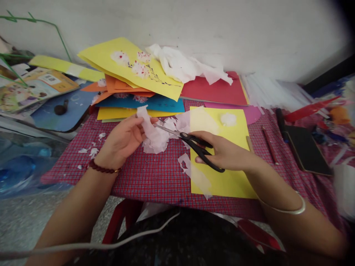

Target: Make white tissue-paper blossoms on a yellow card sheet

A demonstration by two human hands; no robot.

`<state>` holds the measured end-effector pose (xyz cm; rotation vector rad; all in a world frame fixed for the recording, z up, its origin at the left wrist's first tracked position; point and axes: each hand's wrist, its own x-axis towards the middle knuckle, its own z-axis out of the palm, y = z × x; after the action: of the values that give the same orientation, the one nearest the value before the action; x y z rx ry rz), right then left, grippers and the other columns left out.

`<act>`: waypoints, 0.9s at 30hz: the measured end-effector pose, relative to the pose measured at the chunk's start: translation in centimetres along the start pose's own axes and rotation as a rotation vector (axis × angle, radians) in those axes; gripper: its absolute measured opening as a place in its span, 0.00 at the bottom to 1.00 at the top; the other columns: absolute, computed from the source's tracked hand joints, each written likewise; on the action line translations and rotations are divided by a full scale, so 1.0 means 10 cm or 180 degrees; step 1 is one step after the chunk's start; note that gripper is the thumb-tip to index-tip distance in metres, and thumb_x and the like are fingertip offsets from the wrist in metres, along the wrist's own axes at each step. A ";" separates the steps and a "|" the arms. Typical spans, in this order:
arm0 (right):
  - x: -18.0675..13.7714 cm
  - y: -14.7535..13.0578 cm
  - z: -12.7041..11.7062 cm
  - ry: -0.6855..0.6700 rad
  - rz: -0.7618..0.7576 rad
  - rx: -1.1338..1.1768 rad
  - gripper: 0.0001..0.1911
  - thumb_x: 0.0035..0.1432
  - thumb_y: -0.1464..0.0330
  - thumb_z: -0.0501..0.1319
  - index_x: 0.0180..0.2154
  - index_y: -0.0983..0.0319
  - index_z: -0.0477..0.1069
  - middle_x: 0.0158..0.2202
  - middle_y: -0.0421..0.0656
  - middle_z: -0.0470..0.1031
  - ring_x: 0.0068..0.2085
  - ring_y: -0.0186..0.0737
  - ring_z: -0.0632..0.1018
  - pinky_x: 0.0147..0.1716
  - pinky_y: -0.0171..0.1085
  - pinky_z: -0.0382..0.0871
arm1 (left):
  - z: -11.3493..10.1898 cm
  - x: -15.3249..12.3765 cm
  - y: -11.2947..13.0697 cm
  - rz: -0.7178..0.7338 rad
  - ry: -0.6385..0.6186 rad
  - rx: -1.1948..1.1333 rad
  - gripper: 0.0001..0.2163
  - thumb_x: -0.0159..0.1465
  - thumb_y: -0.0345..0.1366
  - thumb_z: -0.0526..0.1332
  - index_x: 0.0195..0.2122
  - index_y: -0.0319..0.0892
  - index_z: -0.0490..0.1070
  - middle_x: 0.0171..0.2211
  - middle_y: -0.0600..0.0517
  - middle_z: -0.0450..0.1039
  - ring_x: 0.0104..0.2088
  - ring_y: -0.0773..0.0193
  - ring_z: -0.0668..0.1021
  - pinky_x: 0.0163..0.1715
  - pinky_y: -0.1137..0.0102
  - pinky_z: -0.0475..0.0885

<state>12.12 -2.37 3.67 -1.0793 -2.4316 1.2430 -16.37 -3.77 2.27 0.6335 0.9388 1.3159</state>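
My left hand point(122, 140) is closed on a piece of white tissue paper point(154, 135), holding it up over the red checked cloth point(149, 177). My right hand point(222, 151) grips black-handled scissors point(194, 144), whose blades point left into the tissue. A yellow sheet of paper point(224, 177) lies under my right hand, with a small white tissue ball point(228, 119) on its far end and a tissue scrap point(194, 173) on its near left edge.
A stack of coloured sheets point(133, 70) and crumpled tissue point(188, 66) lies at the back by the wall. A dark notebook point(306, 149), a pencil point(269, 144) and a black pen point(280, 122) sit to the right. Tissue scraps point(90, 150) dot the cloth at left.
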 end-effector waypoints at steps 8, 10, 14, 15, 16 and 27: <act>0.03 0.00 0.05 0.0290 0.0010 0.0018 0.36 0.55 0.57 0.67 0.61 0.63 0.63 0.55 0.52 0.73 0.50 0.50 0.76 0.49 0.48 0.73 | 0.09 -0.07 -0.07 -0.0678 -0.0509 -0.0068 0.05 0.62 0.30 0.59 0.36 0.38 0.74 0.33 0.45 0.81 0.32 0.60 0.82 0.36 0.67 0.78; 0.03 0.00 0.06 0.0330 0.0039 0.0000 0.36 0.55 0.57 0.67 0.61 0.63 0.63 0.54 0.52 0.73 0.49 0.50 0.76 0.48 0.48 0.73 | 0.15 -0.10 -0.09 -0.0598 -0.0536 -0.0197 0.05 0.62 0.30 0.59 0.37 0.39 0.74 0.36 0.45 0.82 0.35 0.60 0.83 0.41 0.65 0.78; 0.04 -0.02 0.07 0.0335 0.0046 0.0006 0.35 0.55 0.57 0.67 0.60 0.63 0.63 0.53 0.51 0.74 0.48 0.49 0.77 0.47 0.47 0.73 | 0.19 -0.10 -0.11 -0.0293 -0.0380 -0.0331 0.06 0.64 0.29 0.58 0.37 0.40 0.74 0.38 0.48 0.82 0.38 0.61 0.82 0.45 0.66 0.77; 0.04 -0.02 0.07 0.0322 0.0052 -0.0011 0.34 0.55 0.58 0.67 0.60 0.63 0.64 0.52 0.51 0.74 0.47 0.48 0.77 0.47 0.47 0.73 | 0.18 -0.09 -0.10 -0.0182 -0.0312 -0.0339 0.05 0.64 0.30 0.58 0.37 0.40 0.75 0.40 0.48 0.81 0.40 0.61 0.82 0.46 0.66 0.77; 0.04 -0.02 0.07 0.0303 0.0054 -0.0029 0.34 0.55 0.58 0.67 0.60 0.63 0.64 0.52 0.50 0.75 0.47 0.48 0.77 0.47 0.47 0.73 | 0.18 -0.09 -0.09 -0.0066 -0.0233 -0.0346 0.05 0.64 0.30 0.59 0.36 0.40 0.75 0.42 0.47 0.81 0.41 0.61 0.82 0.46 0.67 0.77; 0.00 0.02 -0.03 -0.0215 -0.0099 0.0174 0.34 0.57 0.56 0.66 0.61 0.60 0.64 0.55 0.49 0.74 0.50 0.48 0.77 0.49 0.45 0.74 | 0.07 -0.09 -0.13 0.0031 0.0149 0.0910 0.06 0.51 0.30 0.72 0.25 0.39 0.75 0.23 0.55 0.73 0.22 0.72 0.72 0.23 0.77 0.67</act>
<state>12.41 -2.10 3.75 -0.9969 -2.4382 1.3490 -15.07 -4.78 1.73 0.8299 1.1755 1.2192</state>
